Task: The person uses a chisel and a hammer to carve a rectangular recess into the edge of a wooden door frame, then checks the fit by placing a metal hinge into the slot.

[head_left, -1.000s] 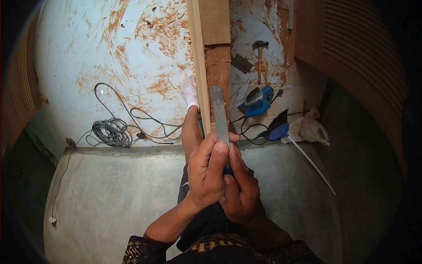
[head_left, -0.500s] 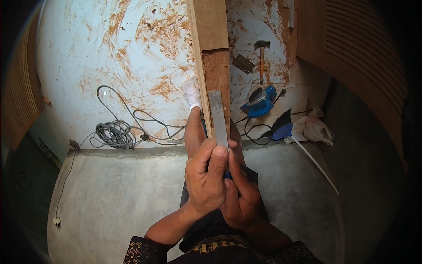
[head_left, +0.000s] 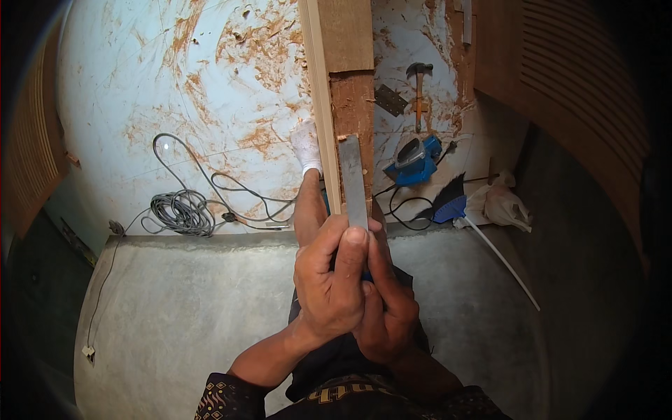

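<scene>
My left hand (head_left: 329, 280) is closed around the lower part of a chisel's flat grey blade (head_left: 355, 182), its thumb pressed on top. Just below and to the right, my right hand (head_left: 388, 311) is wrapped around the chisel's handle, of which only a bit of blue shows. The blade points away from me and lies over a long recess (head_left: 352, 98) cut into the edge of a wooden door or board (head_left: 343, 38). Its far end overlaps the rough reddish wood there. The board stands between my legs.
Right of the board lie a hammer (head_left: 418, 94), a dark hinge plate (head_left: 390, 100), a blue electric planer (head_left: 414, 161) and a blue-headed broom (head_left: 450, 208). A coiled cable (head_left: 182, 213) lies at left. Wood shavings (head_left: 262, 52) litter the white floor. A slatted wooden panel (head_left: 560, 91) stands at right.
The chisel blade has moved slightly away from me and to the right, with both hands keeping their grip. The board has also shifted a little to the right in view.
</scene>
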Motion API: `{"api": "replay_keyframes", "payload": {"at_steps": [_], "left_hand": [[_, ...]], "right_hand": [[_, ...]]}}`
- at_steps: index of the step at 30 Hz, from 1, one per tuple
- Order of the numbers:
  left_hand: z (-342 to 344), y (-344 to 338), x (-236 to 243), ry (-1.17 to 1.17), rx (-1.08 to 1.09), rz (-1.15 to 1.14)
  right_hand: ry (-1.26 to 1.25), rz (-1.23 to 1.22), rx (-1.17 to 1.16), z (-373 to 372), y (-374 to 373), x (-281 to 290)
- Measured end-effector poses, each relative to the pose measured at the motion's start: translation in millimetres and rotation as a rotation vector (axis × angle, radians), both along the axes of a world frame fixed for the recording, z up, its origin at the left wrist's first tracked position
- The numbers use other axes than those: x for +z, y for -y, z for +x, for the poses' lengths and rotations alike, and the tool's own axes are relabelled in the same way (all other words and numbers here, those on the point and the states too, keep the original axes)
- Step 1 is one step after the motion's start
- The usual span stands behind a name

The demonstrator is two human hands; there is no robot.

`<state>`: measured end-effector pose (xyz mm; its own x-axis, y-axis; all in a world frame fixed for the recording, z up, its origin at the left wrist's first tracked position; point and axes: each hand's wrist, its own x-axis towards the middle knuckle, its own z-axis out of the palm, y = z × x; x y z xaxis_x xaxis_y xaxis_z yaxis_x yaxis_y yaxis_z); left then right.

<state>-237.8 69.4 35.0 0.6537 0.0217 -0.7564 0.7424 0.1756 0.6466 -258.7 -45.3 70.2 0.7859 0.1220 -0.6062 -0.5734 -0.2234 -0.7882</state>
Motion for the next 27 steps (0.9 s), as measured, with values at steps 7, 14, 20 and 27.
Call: {"api": "replay_keyframes", "payload": {"at_steps": [7, 14, 20, 27], "left_hand": [[11, 2, -3, 0.012, -0.025, 0.099], [37, 1, 1, -0.049, -0.08, 0.203], [22, 5, -2, -0.003, -0.02, 0.132], [22, 2, -1, 0.015, -0.004, 0.103]], "right_hand": [[0.026, 0.008, -0.056, 2, -7, -3], [0.018, -0.049, -0.055, 13, -8, -6], [-0.02, -0.029, 0.105, 0, 6, -2], [-0.04, -0.036, 0.101, 17, 0, 3]]}}
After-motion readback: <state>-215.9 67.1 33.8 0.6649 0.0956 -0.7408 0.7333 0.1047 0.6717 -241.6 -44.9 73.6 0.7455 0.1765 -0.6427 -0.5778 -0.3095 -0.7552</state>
